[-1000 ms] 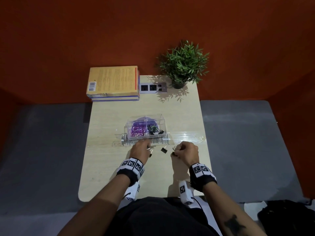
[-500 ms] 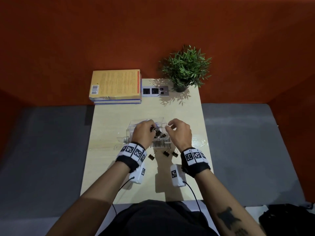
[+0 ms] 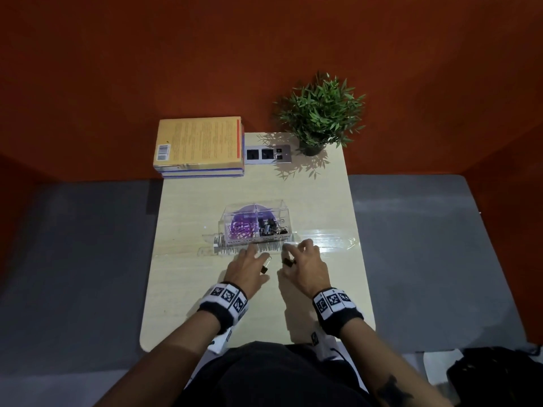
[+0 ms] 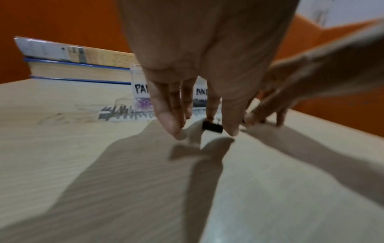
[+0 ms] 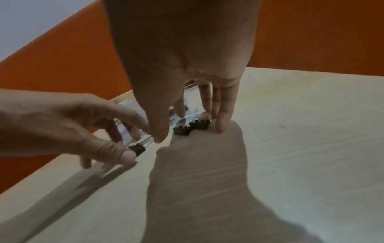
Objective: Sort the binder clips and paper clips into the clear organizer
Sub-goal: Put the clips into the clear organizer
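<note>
Three black binder clips lie loose on the bench just short of the organizer: one under the left hand, two under the right hand. Both grips spread, fingers reaching down, nothing held yet. They look light, stiff and springy; pinch the wire handles. Purple paper clips fill the organizer's left cell, too tangled to count

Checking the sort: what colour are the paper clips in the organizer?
Purple paper clips, in the organizer's left compartment; head view shows it best.
</note>
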`<state>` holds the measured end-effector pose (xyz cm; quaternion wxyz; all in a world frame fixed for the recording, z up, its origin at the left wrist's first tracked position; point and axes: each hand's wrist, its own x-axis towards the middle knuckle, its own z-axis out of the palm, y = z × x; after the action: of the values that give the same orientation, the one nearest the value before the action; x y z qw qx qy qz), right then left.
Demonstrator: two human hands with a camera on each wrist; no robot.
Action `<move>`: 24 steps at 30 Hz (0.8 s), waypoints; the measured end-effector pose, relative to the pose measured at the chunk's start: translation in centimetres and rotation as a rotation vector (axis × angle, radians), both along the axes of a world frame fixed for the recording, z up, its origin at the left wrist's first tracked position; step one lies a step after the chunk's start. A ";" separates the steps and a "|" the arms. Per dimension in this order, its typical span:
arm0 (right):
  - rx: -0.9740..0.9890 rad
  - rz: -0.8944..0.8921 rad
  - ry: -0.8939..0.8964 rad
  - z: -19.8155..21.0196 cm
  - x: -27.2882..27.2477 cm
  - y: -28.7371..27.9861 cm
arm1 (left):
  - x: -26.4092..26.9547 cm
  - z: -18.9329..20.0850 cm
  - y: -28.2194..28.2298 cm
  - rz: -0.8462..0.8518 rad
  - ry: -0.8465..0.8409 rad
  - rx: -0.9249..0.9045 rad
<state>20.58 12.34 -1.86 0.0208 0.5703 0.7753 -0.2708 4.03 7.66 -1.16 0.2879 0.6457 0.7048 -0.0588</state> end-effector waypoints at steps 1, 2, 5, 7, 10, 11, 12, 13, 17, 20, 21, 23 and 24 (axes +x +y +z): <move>0.018 0.044 -0.020 -0.1 -0.4 -0.3 | 0.1 -0.4 -0.5 -0.046 0.025 0.023; 0.031 0.082 -0.040 -0.2 -0.8 -0.6 | 0.2 -0.7 -0.8 -0.084 0.036 0.051; 0.065 0.152 -0.053 -0.6 -1.3 -1.4 | 0.1 -0.9 -1.6 -0.124 0.041 0.110; 0.073 0.170 -0.037 -0.8 -1.4 -1.8 | -0.1 -0.8 -2.0 -0.105 0.031 0.120; 0.057 0.155 -0.005 -0.9 -1.3 -1.9 | -0.4 -0.7 -2.2 -0.061 0.017 0.111; 0.045 0.129 0.006 -1.1 -1.2 -1.8 | -0.5 -0.5 -2.3 -0.054 0.007 0.112; 0.028 0.096 0.013 -1.2 -1.1 -1.7 | -0.6 -0.2 -2.2 -0.046 -0.008 0.121; 0.008 0.059 0.017 -1.3 -0.9 -1.6 | -0.6 0.2 -2.1 -0.037 -0.028 0.138; -0.079 -0.032 0.013 -0.8 0.2 -0.8 | -0.1 3.3 0.1 0.013 -0.103 0.295; -0.092 -0.031 0.014 -0.6 0.9 -0.5 | 0.2 5.6 3.6 0.091 -0.131 0.400; -0.087 -0.029 0.021 -0.6 1.1 -0.5 | 0.2 6.0 4.8 0.109 -0.128 0.412; -0.072 -0.021 0.018 -0.6 1.3 -0.5 | 0.0 6.1 6.8 0.124 -0.113 0.393; -0.070 -0.017 0.009 -0.4 1.3 -0.5 | -0.1 5.9 7.4 0.121 -0.097 0.363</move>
<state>21.88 11.88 -2.25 0.0347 0.5747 0.7605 -0.3003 3.98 15.10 4.77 0.2034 0.6455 0.7266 0.1180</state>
